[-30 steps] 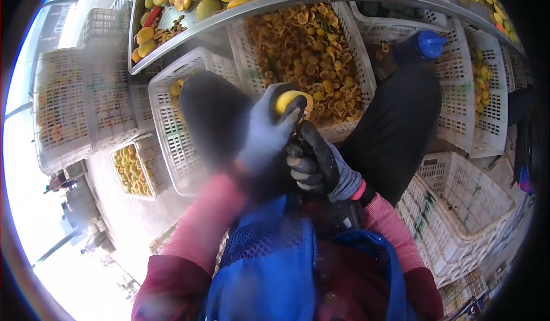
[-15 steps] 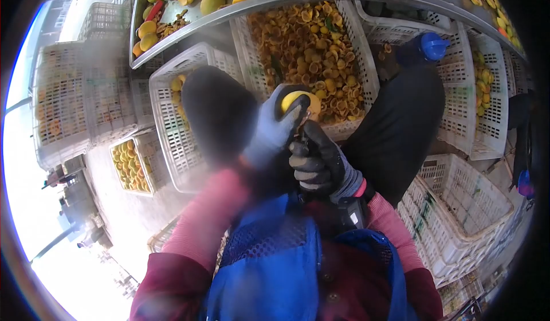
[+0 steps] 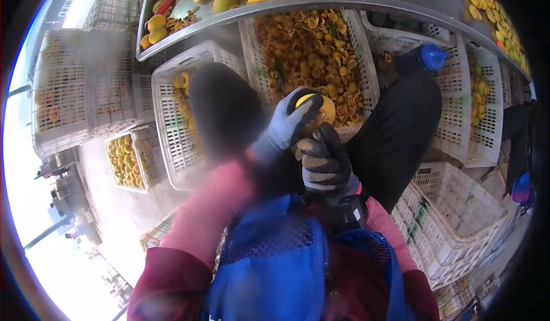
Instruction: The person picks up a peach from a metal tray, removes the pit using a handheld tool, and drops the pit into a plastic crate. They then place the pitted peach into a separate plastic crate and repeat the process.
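Your fruit (image 3: 325, 112) has turned, showing more cut face; your left hand (image 3: 286, 121) has its grip closed around it, near the crate (image 3: 371, 71), your right hand (image 3: 325, 163) curled closed just below.

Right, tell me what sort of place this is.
Probably a fruit-processing area: fruit on a metal-rimmed table, a white crate heaped with cut pieces, and stacked crates nearby.

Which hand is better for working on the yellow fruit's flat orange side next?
Probably the right hand. The left hand is busy gripping the fruit, leaving the orange side uncovered. The right's curled fingers are close beside it, though I can't tell if they hold anything.
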A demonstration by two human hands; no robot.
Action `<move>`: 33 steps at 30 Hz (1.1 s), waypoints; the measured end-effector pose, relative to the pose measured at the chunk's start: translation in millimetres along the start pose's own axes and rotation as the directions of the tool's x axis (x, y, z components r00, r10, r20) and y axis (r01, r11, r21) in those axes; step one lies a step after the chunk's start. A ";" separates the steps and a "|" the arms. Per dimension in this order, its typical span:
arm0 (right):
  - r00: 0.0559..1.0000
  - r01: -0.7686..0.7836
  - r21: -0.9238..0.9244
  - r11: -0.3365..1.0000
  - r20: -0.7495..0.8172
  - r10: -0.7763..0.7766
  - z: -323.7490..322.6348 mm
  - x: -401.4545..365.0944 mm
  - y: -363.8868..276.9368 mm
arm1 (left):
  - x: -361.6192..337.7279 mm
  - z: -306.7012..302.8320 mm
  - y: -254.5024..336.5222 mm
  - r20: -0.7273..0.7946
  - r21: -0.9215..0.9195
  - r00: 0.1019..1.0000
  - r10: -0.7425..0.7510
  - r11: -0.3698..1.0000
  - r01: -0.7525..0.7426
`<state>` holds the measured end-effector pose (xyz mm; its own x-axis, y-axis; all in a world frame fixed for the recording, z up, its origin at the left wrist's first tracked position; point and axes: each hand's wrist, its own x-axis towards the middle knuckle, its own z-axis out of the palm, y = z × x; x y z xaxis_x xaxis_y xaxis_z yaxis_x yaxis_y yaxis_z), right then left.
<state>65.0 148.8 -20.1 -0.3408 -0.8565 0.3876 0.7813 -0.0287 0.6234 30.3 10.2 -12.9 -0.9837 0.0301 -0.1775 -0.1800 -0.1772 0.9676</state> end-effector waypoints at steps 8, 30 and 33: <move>0.957 0.052 -0.347 0.936 -0.251 -0.146 4.8 7.5 3.3 | -8.8 15.8 10.0 -0.282 -0.278 0.954 -0.098 0.960 0.016; 0.748 0.281 -0.415 0.865 -0.471 -0.468 4.5 13.7 -31.3 | 98.7 -82.6 148.4 -0.241 0.931 0.918 0.314 0.343 0.127; 0.794 0.232 -0.482 0.845 -0.407 -0.451 12.4 10.5 -37.9 | 185.8 -95.0 127.1 0.182 0.983 0.944 0.276 -0.025 -0.182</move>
<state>25.4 147.3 -31.3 -0.4101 -0.8773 -0.2495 0.8331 -0.4716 0.2890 -175.1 -100.2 60.0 -0.9785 0.1582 0.1321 0.1812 0.9659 0.1848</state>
